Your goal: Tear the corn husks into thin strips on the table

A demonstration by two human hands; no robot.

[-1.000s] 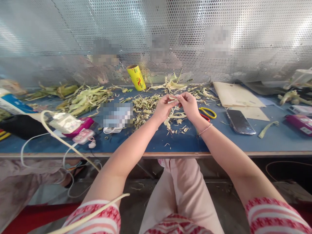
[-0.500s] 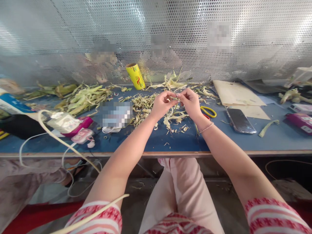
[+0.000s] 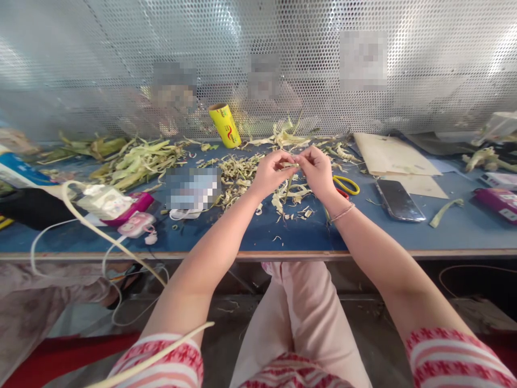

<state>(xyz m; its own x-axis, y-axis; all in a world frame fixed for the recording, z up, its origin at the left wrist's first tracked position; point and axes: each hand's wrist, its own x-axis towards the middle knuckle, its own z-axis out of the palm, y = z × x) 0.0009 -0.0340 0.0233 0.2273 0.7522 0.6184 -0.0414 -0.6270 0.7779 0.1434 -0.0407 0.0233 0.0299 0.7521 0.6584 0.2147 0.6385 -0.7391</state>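
Observation:
My left hand (image 3: 269,175) and my right hand (image 3: 318,171) meet above the middle of the blue table, fingertips pinched together. Between them is a small pale green plant strip (image 3: 296,165); its exact shape is largely covered by the fingers. Below and behind the hands lie cream-coloured shreds of plant matter (image 3: 242,170) and curled peelings (image 3: 278,202). Beside my right wrist rests a pair of scissors with yellow and red loop handles (image 3: 350,185), their blades hidden.
A yellow cardboard tube (image 3: 225,126) stands tilted by the perforated metal screen (image 3: 283,32). Long pale stalks (image 3: 141,161) are heaped left. A phone (image 3: 399,200) and brown card sheets (image 3: 393,153) lie right. Cables cross a power bank (image 3: 129,207) near the left edge.
My fingertips have shifted slightly around the plant strip, and a little more pale green shows between them. Both hands stay in nearly the same place.

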